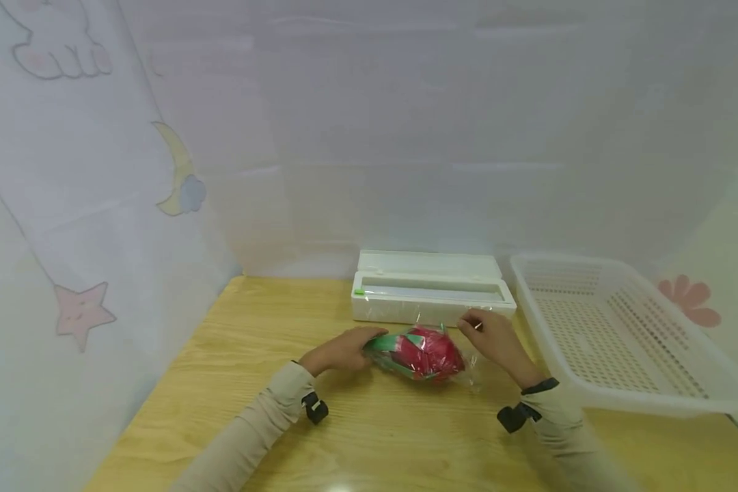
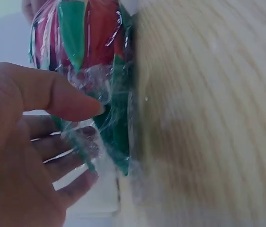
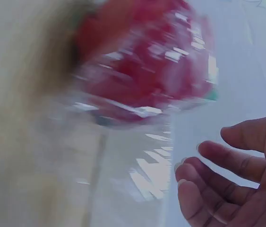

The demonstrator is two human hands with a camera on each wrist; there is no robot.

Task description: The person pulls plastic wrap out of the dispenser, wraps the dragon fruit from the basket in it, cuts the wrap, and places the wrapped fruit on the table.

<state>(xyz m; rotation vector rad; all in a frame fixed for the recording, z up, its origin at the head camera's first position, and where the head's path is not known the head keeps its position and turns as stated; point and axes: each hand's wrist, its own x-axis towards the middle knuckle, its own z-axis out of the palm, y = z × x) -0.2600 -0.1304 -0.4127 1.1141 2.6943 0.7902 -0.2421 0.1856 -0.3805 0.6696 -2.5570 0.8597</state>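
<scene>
A red dragon fruit (image 1: 429, 352) with green leafy scales lies on the wooden table (image 1: 369, 437), wrapped in clear cling film (image 3: 147, 111). My left hand (image 1: 347, 348) holds its green end. In the left wrist view the thumb lies over the film and green tips (image 2: 116, 127), with the other fingers behind them. My right hand (image 1: 493, 338) is raised just beyond the red end. Its fingers (image 3: 236, 163) are loosely bent and hold nothing in the right wrist view. Loose film hangs off the red end near that hand.
Behind the fruit stands a long white cling film box (image 1: 430, 311) with its lid raised and a small green slider (image 1: 359, 292) on its edge. A white plastic basket (image 1: 550, 348) stands on the right. A printed cloth backdrop (image 1: 369, 137) rises behind the table.
</scene>
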